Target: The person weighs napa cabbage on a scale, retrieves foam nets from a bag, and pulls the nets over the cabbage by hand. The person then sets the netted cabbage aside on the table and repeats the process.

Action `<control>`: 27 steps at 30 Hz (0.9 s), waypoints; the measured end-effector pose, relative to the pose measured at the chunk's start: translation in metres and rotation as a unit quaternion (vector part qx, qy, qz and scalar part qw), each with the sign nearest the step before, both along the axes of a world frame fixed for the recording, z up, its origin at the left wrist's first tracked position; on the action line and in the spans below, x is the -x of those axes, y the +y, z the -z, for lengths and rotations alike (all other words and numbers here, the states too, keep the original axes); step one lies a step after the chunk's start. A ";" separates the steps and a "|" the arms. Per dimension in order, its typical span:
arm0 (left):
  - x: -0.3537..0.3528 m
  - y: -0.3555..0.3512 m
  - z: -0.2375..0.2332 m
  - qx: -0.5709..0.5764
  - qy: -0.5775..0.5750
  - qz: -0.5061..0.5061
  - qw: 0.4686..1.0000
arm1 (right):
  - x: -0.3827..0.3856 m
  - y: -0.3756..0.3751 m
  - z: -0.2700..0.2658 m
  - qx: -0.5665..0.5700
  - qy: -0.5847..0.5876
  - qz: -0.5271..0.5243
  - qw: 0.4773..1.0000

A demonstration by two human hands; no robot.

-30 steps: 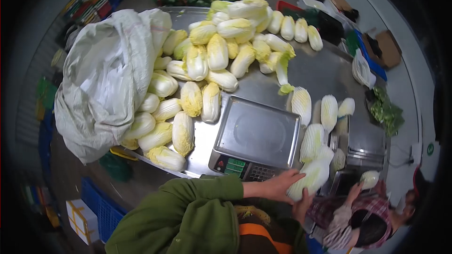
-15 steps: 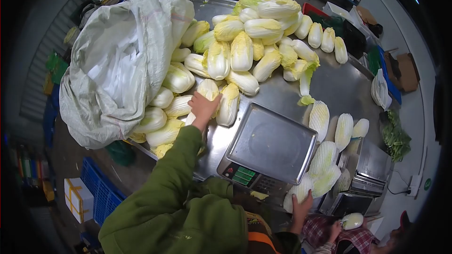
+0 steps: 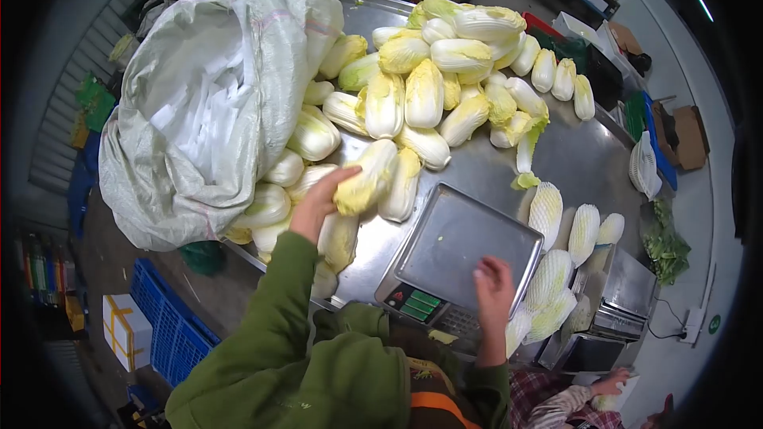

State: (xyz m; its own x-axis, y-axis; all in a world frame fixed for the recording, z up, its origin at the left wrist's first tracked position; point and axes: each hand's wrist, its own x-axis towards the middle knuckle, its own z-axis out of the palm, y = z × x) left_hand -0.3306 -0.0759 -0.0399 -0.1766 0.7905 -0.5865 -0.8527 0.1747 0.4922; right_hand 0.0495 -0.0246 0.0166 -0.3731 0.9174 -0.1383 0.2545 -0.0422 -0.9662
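My left hand (image 3: 318, 200) has hold of a napa cabbage (image 3: 368, 179), its thumb across the yellow leaf end. The cabbage is tilted above the steel table, beside another napa cabbage (image 3: 400, 186). Over the right side of the scale's flat metal pan (image 3: 469, 242) is my right hand (image 3: 494, 290), its fingers loosely bent and apart with nothing in them. Just right of it, several net-sleeved cabbages (image 3: 548, 280) lie along the scale. The scale's green display (image 3: 419, 304) faces me.
A large pile of napa cabbages (image 3: 425, 94) covers the far part of the table. At the left stands an open white woven sack (image 3: 274, 71). A stack of steel equipment (image 3: 624, 290) is at the right; near it, a co-worker's hand (image 3: 610, 383) touches a pale object.
The cabbage in my left hand has been tilted up and shifted slightly right. My right hand has let go of the netted cabbage and moved up over the scale.
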 end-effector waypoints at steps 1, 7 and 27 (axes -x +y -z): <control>-0.014 -0.009 -0.007 -0.047 -0.004 0.009 0.999 | 0.022 -0.002 -0.004 0.001 0.004 -0.002 1.000; -0.102 -0.036 -0.070 -0.174 0.333 0.289 0.881 | 0.058 0.001 0.029 0.330 0.375 0.027 0.866; 0.133 -0.098 -0.145 0.114 0.724 -0.128 0.668 | 0.037 0.026 -0.029 -0.275 -0.193 0.066 0.939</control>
State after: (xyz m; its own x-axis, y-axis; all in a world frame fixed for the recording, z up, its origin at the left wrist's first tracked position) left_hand -0.4637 -0.1739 0.1047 -0.8019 0.5445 0.2460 0.4726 0.3262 0.8187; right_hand 0.0124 0.0018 0.0455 -0.2697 0.9248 0.2685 0.6188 0.3801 -0.6874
